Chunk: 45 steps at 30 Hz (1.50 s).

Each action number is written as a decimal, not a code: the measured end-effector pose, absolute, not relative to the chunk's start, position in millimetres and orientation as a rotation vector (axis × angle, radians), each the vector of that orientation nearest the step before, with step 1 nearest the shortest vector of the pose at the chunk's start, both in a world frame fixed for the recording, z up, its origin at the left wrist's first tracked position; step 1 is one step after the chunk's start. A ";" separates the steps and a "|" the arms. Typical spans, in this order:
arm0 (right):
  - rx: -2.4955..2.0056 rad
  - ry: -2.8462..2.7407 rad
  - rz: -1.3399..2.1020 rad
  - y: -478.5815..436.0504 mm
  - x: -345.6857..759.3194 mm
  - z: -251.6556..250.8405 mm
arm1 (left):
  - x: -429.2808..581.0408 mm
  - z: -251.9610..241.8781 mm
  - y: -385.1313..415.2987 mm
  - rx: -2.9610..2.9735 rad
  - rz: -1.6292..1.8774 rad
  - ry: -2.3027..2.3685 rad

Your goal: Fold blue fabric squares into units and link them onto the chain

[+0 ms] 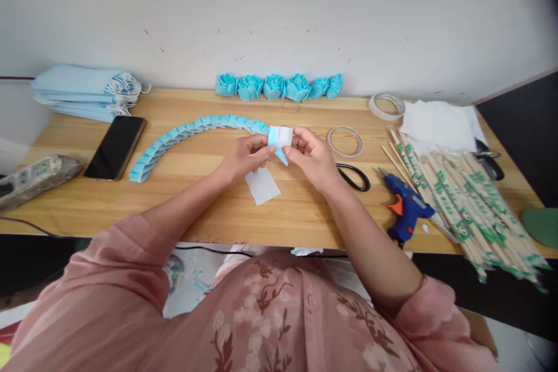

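Note:
Between my hands is a small blue and white sheet (279, 137), with its lower part folded to a point. My left hand (249, 157) pinches its left side, thumb on top. From the right, my right hand (310, 154) grips the other side with thumb and fingers. Just below my left fingers a white rectangular piece (263, 186) lies on the table. A curved row of folded blue pieces (187, 129) runs from the left up to the held sheet; whether they touch is hidden.
Several blue flowers (274, 86) line the wall. Blue face masks (82, 90), a phone (115, 148) and a power strip (41, 177) lie left. Rightward are tape rolls (345, 141), black-handled scissors (355, 177), a blue glue gun (407, 206), wrapped chopsticks (471, 209) and white sheets (438, 125).

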State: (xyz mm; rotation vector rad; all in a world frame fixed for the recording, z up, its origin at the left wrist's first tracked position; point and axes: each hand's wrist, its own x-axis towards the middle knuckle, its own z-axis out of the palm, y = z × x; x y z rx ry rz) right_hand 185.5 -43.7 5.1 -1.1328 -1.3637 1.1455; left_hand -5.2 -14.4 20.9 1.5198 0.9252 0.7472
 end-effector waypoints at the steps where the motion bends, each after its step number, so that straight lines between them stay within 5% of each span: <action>1: -1.138 -1.353 1.135 -43.5 185.6 5.0 | -5.5 21.5 -14.2 1.513 0.729 0.923; 32: -1.342 -1.481 0.828 -53.2 178.7 14.0 | -6.5 20.3 -15.3 1.492 0.777 0.977; 45: -1.130 -1.430 1.220 -43.2 188.7 -1.9 | -4.4 23.0 -17.6 1.705 0.750 1.013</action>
